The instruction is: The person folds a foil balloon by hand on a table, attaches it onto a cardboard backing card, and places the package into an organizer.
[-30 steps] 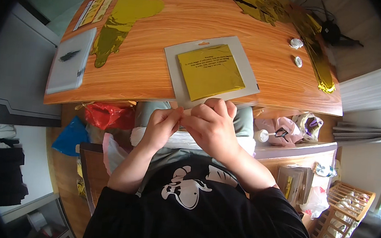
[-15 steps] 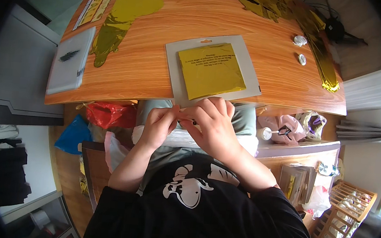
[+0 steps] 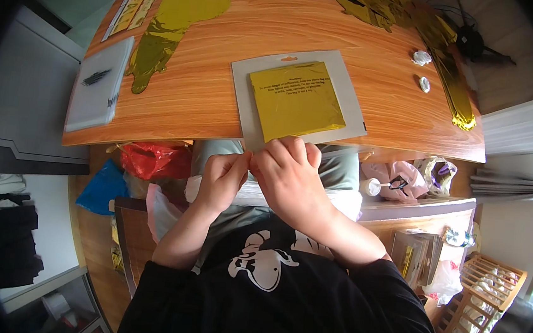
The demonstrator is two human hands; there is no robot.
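Note:
A flat grey package point(image 3: 298, 99) with a folded gold foil sheet point(image 3: 296, 99) inside lies on the wooden table point(image 3: 278, 34), its lower edge hanging over the table's near edge. My left hand point(image 3: 222, 178) and my right hand point(image 3: 290, 173) meet at that lower left corner, fingers pinched together on the package's edge. What sits between the fingertips is hidden.
Gold foil balloon pieces lie at the far left point(image 3: 171, 18) and far right point(image 3: 418, 27) of the table, with two small white caps point(image 3: 422, 69) beside them. A white plastic bag point(image 3: 99, 82) rests at the left edge. A red bag point(image 3: 153, 160) and cluttered shelves point(image 3: 418, 243) sit below.
My hands stay pinched at the package's near corner. The view has shifted slightly; the package looks barely moved.

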